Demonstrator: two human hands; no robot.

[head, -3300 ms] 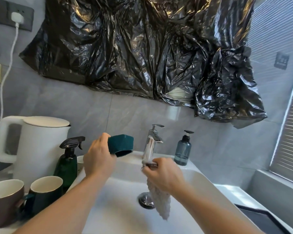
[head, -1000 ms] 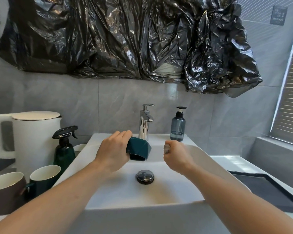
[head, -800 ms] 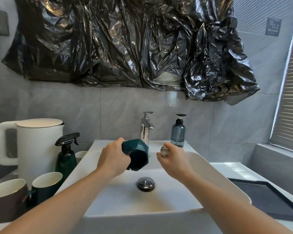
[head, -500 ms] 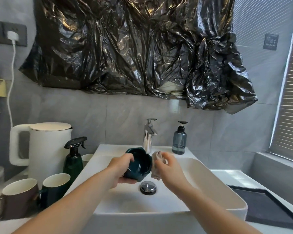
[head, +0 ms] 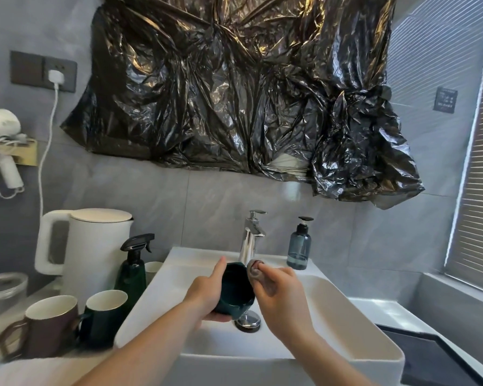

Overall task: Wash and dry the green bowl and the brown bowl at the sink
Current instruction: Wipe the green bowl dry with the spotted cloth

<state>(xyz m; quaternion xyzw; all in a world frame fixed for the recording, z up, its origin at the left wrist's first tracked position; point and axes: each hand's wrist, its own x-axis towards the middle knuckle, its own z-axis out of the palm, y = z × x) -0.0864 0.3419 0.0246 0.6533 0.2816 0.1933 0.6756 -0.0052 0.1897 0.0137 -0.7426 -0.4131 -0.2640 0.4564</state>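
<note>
Now the left hand (head: 204, 295) grips the faceted, glossy dark green bowl (head: 236, 291) over the white rectangular ceramic sink (head: 332, 307), index finger straight along its rim. The right hand (head: 280, 293) pinches a small grey crumpled cloth (head: 255, 271) against the bowl's right edge. Under them lies the round chrome drain plug (head: 248, 321); the basin around it gives open room. Beyond the sink's left edge, a brown mug (head: 49, 324) and a green mug (head: 103, 316) stand close together on the surface.

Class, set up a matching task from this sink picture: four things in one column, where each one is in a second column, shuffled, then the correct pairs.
Things:
1. green bowl
2. cloth
3. soap bottle
4. brown mug

Places:
A. sink's back ledge, right of the tap
B. held by the left hand
C. counter, left of the sink
D. gripped by the right hand

Pairs: 1-B, 2-D, 3-A, 4-C
</note>
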